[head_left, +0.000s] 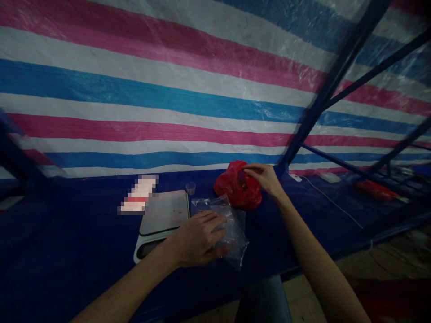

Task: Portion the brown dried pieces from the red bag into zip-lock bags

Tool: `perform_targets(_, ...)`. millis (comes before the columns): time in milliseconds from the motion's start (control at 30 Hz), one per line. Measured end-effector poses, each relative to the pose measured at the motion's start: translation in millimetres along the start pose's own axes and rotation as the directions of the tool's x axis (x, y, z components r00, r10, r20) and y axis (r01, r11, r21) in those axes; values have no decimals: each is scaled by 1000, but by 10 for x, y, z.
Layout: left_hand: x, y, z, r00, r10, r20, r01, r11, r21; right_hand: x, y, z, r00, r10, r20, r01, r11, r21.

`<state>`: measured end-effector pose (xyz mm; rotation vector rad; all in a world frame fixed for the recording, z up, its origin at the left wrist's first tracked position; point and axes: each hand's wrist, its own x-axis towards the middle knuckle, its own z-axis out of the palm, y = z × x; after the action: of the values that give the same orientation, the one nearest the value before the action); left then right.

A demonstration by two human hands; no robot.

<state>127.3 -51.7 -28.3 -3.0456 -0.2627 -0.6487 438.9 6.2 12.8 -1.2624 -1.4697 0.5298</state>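
Red plastic bag (237, 190) rests at frame centre on the tabletop (67, 251), its top pinched by the fingers (251, 168) of the right hand (266, 177), apparently to keep it gathered. Left hand (197, 237), fingers released and spread, flattens a clear plastic bag (237, 244) beside a digital scale (164, 211).

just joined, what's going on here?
One person is working bare-handed at a table. The left hand rests flat on a clear plastic bag beside a digital kitchen scale. The right hand is at the top of a red plastic bag, with something dark at its mouth that is hard to make out. A small clear cup stands just beyond the scale. The table has a dark blue cover, with a striped tarpaulin behind it.
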Motion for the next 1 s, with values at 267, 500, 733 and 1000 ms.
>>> perform_targets(267,17,34,-1,1000,1,-10,-1,1000,-7,26,107,62,839,436,327,-543,716,438)
perform_targets(500,33,52,-30,999,35,-23,-35,999,15,21,-37,7,777,563,281,-586,483,651)
perform_targets(733,66,74,-21,997,65,-42,-63,996,60,-114,-594,287,881,352,317,-444,382,810)
perform_targets(1000,73,79,42,992,118,-43,-114,990,81,329,-827,1542,787,395,474,-601,315,735)
